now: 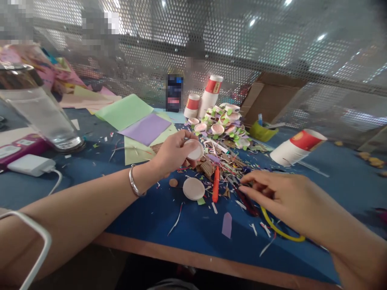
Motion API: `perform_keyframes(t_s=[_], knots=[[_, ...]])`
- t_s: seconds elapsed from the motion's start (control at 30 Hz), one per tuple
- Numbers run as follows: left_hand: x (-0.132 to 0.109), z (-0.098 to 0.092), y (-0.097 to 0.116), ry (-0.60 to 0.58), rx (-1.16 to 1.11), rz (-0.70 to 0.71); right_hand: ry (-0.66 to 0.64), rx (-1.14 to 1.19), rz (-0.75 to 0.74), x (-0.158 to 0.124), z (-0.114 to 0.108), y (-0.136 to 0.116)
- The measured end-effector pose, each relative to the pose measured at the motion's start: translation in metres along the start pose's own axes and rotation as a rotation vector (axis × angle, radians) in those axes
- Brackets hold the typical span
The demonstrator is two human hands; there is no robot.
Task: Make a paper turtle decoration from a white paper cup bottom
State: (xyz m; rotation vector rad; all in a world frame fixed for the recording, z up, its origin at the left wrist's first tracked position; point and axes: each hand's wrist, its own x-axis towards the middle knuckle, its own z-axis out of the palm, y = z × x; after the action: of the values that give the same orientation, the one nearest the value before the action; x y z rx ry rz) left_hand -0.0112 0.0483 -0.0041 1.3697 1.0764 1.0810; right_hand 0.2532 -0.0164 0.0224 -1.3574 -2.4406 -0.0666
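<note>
My left hand [173,155], with a silver bangle at the wrist, pinches a small round white paper cup bottom [195,150] above the scrap pile. Another white paper cup bottom [194,189] lies on the blue table just below it. My right hand [272,191] hovers over the right side of the scraps, thumb and index finger a little apart, with nothing visible between them. Beneath it lie a dark red tool [249,204], its kind unclear, and a curved yellow piece [281,231]. An orange-red stick-shaped tool [215,185] rests between my hands.
Cut cup pieces with green tabs [223,121] are heaped behind the paper scraps [208,165]. Stacked paper cups [211,96] stand behind, and a tilted-looking cup stack [298,148] is at right. Coloured sheets [145,129], a water bottle [45,108] and a white charger [32,165] occupy the left.
</note>
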Motion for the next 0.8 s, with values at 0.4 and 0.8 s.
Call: perform_keyframes(t_s=[0.4,0.8], knots=[[0.003,-0.004,-0.001,-0.042,-0.097,-0.035,-0.213,0.180,-0.112,0.035,0.050,-0.049],[-0.001,0.003,-0.001,-0.082,0.040,-0.052,-0.120,0.366,-0.042,0.032,0.051,-0.046]])
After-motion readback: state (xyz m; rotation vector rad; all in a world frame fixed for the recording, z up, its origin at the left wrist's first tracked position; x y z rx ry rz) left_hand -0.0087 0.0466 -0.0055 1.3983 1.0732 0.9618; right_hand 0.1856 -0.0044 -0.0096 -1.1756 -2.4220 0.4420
